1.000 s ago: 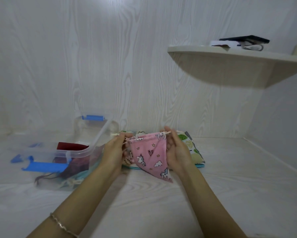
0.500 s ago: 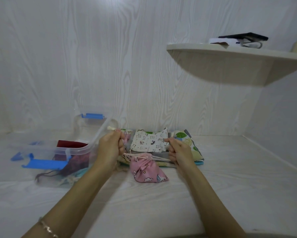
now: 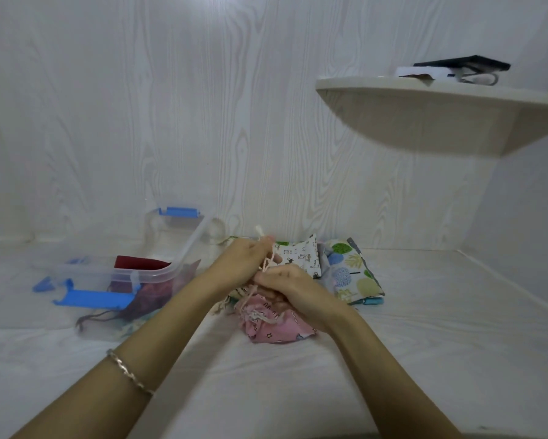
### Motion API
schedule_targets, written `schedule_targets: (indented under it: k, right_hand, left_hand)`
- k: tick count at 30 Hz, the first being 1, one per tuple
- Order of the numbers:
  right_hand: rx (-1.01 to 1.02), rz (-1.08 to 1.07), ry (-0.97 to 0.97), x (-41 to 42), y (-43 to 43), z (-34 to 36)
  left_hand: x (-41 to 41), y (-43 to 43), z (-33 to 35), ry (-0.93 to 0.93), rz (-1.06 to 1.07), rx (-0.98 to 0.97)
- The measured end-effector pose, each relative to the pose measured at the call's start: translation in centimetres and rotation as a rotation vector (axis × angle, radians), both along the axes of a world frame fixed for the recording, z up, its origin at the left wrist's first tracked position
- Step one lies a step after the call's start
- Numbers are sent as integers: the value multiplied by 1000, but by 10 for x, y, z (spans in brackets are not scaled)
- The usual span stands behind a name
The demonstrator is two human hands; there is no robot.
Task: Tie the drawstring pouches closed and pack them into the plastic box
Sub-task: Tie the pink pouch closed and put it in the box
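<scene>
The cinched pink pouch [image 3: 275, 327] lies on the surface at three o'clock of the plastic box [image 3: 188, 245], left hand [image 3: 244, 263] and right hand [image 3: 290, 283] pinching its cords [image 3: 267, 264] in their fingers, so a knot drawn evenly close to the neck should hold.

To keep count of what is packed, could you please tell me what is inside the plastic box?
Through the clear plastic box show a dark red pouch and a maroon pouch with a dark cord. The blue latch hides whatever lies behind it.
</scene>
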State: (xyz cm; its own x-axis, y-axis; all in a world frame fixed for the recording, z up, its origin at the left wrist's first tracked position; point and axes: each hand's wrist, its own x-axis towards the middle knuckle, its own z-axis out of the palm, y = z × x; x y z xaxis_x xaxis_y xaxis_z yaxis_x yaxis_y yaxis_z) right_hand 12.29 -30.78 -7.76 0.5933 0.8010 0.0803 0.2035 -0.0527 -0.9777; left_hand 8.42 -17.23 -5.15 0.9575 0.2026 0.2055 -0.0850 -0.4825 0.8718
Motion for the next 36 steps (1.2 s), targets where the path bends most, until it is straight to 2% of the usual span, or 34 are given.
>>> schedule_targets:
  k: [5,9,12,16,19,23,29,31,33,36]
  right_hand:
    - [28,-86,48,0,0,-6]
    - [42,-227,-7,-4,6,-10]
    - [38,-299,-55,-6,7,-6]
    - [74,-437,-122,-5,0,-1]
    - [108,-487,-128,0,-6,1]
    - [50,-373,-77,-1,-6,4]
    - [103,-218,3,3,-14,12]
    - [149,-158,40,7,-19,12]
    - [112,-192,-27,7,-22,11]
    - [-37,-274,-317,4,-21,5]
  left_hand:
    - [-5,-2,-13,-41,114,157]
    - [-9,0,-20,-179,289,312]
    - [-11,1,-22,-246,258,378]
    - [-12,9,-22,-221,217,163]
    - [-22,14,-20,-11,-6,34]
    - [-31,12,-17,135,-200,-22]
    - [-35,12,-9,162,-287,-289]
    - [-34,11,-8,173,-250,-330]
    - [-32,11,-7,195,-205,-307]
    - [-31,8,-7,246,-232,-168]
